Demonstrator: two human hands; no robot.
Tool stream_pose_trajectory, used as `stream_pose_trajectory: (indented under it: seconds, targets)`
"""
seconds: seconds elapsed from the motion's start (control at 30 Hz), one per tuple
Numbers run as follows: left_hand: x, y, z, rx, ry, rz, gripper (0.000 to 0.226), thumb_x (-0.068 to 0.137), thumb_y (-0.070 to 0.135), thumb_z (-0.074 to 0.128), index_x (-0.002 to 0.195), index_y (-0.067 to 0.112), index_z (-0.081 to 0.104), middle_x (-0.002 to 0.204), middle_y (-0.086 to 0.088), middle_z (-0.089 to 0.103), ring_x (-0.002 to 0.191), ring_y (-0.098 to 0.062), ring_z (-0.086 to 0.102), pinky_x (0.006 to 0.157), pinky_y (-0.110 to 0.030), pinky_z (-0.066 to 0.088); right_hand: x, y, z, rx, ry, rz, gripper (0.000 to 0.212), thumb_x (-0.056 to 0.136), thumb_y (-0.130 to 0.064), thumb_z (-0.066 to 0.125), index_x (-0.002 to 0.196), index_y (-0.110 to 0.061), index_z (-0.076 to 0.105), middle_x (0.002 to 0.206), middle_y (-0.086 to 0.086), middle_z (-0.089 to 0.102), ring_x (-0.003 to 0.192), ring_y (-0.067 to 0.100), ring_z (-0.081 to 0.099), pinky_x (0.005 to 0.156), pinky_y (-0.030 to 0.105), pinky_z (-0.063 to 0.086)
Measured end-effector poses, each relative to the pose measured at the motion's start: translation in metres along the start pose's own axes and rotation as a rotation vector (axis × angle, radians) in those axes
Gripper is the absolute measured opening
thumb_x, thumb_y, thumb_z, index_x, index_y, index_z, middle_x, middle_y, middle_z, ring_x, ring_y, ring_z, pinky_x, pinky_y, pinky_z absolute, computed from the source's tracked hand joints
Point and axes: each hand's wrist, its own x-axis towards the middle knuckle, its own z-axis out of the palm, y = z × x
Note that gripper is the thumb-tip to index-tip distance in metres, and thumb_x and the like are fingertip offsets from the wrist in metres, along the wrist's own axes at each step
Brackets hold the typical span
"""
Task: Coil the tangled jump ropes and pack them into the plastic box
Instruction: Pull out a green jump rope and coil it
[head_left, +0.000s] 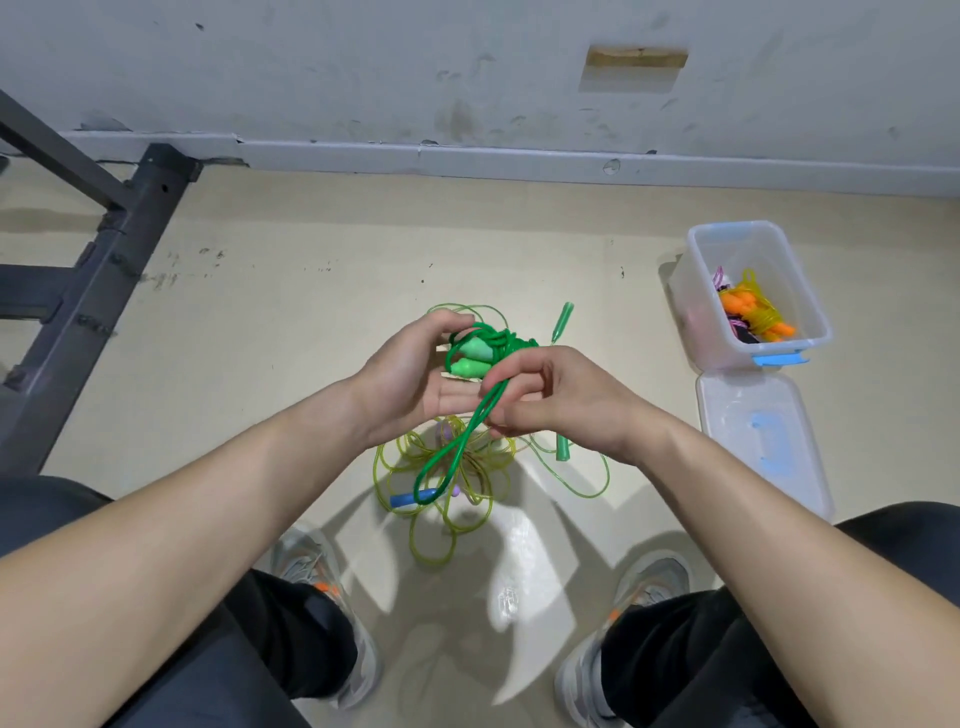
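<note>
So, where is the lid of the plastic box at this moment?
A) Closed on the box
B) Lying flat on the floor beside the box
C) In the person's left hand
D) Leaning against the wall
B: the lid lies flat on the floor next to the open plastic box.

A scuffed, stained pale grey wall (363, 62) meets a chipped grey baseboard (519, 161). High on the wall sits a tan rectangular patch (636, 58). The glossy cream floor (285, 312) shows bright reflections. A dark metal frame (104, 260) stands at left.
</note>
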Motion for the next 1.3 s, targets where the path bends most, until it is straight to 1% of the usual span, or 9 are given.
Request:
stream_pose_trajectory:
  seconds: [0.1, 0.23, 0.4, 0.63, 0.77, 0.87, 1.0, 1.1, 1.3]
  targets:
    - [-0.006, -0.001, 0.001, 0.137, 0.023, 0.121, 0.013, 0.101, 0.009, 0.051, 0.11, 0.007, 0.06, 0.094, -0.014, 0.07, 0.074, -0.025, 0.073, 0.059, -0.027, 0.058, 0.002, 0.003, 0.001, 0.05, 0.07, -0.051, 0.017, 0.088, 0.003, 0.071, 0.099, -0.007, 0.062, 0.07, 0.008, 0.072, 0.065, 0.021, 0.072, 0.077, 0.035, 0.061]
    - [-0.005, -0.008, 0.0, 0.342, 0.15, 0.247, 0.015, 0.104, 0.017, 0.051, 0.119, 0.018, 0.049, 0.093, -0.013, 0.067, 0.065, -0.016, 0.069, 0.056, -0.022, 0.054, 0.004, 0.001, 0.003, -0.027, 0.137, -0.114, 0.008, 0.097, -0.013, 0.064, 0.091, -0.011, 0.058, 0.063, 0.012, 0.067, 0.052, 0.023, 0.061, 0.06, 0.034, 0.054]
    - [-0.004, -0.013, -0.006, 0.447, 0.158, 0.28, 0.014, 0.103, 0.017, 0.053, 0.114, 0.023, 0.046, 0.09, -0.01, 0.07, 0.07, -0.02, 0.071, 0.062, -0.026, 0.054, 0.006, 0.006, 0.009, -0.175, 0.28, -0.233, 0.032, 0.1, -0.032, 0.057, 0.078, -0.009, 0.058, 0.06, 0.008, 0.038, 0.059, 0.019, 0.033, 0.056, 0.031, 0.028]
    - [0.0, -0.015, -0.006, 0.477, 0.293, 0.39, 0.009, 0.097, 0.016, 0.063, 0.101, 0.023, 0.06, 0.114, -0.008, 0.07, 0.094, -0.022, 0.073, 0.082, -0.036, 0.061, 0.01, 0.005, 0.009, -0.041, 0.395, -0.338, 0.016, 0.099, -0.008, 0.059, 0.087, -0.01, 0.069, 0.078, 0.004, 0.066, 0.071, 0.007, 0.057, 0.069, 0.02, 0.044]
    - [-0.003, -0.017, -0.004, 0.64, 0.237, 0.411, 0.017, 0.084, 0.027, 0.071, 0.1, 0.02, 0.071, 0.093, -0.006, 0.075, 0.09, -0.032, 0.072, 0.085, -0.05, 0.06, 0.014, 0.0, 0.013, 0.084, 0.372, -0.259, 0.008, 0.098, -0.001, 0.053, 0.095, -0.006, 0.059, 0.068, 0.005, 0.066, 0.067, 0.017, 0.059, 0.066, 0.028, 0.048]
    - [-0.003, -0.021, -0.002, 0.679, 0.202, 0.402, 0.016, 0.085, 0.026, 0.072, 0.099, 0.018, 0.073, 0.093, -0.007, 0.075, 0.091, -0.033, 0.072, 0.086, -0.052, 0.059, 0.014, -0.006, 0.011, 0.069, 0.396, -0.229, 0.018, 0.089, 0.003, 0.043, 0.089, -0.01, 0.055, 0.058, 0.002, 0.053, 0.059, 0.016, 0.047, 0.058, 0.023, 0.041]
    - [-0.005, -0.023, -0.001, 0.556, 0.143, 0.331, 0.011, 0.093, 0.01, 0.069, 0.103, 0.007, 0.071, 0.097, -0.012, 0.076, 0.09, -0.03, 0.074, 0.083, -0.04, 0.061, 0.013, -0.01, 0.009, 0.112, 0.437, -0.216, 0.029, 0.098, 0.0, 0.037, 0.098, -0.01, 0.064, 0.051, -0.016, 0.041, 0.051, 0.007, 0.032, 0.05, 0.018, 0.028]
    - [-0.008, -0.023, 0.003, 0.464, 0.136, 0.281, 0.014, 0.095, 0.003, 0.063, 0.108, 0.0, 0.07, 0.096, -0.011, 0.075, 0.08, -0.016, 0.074, 0.07, -0.023, 0.058, 0.015, -0.012, 0.011, 0.045, 0.457, -0.246, 0.033, 0.109, -0.025, 0.039, 0.092, -0.015, 0.065, 0.049, -0.024, 0.049, 0.051, -0.004, 0.045, 0.058, 0.014, 0.031]
    - [-0.009, -0.023, 0.009, 0.404, 0.149, 0.272, 0.015, 0.101, 0.003, 0.053, 0.095, 0.001, 0.067, 0.08, -0.004, 0.073, 0.071, -0.01, 0.072, 0.065, -0.017, 0.054, 0.021, -0.008, 0.008, 0.167, 0.562, -0.218, 0.043, 0.103, -0.04, 0.048, 0.065, -0.02, 0.05, 0.058, -0.002, 0.035, 0.051, 0.011, 0.027, 0.053, 0.028, 0.023]
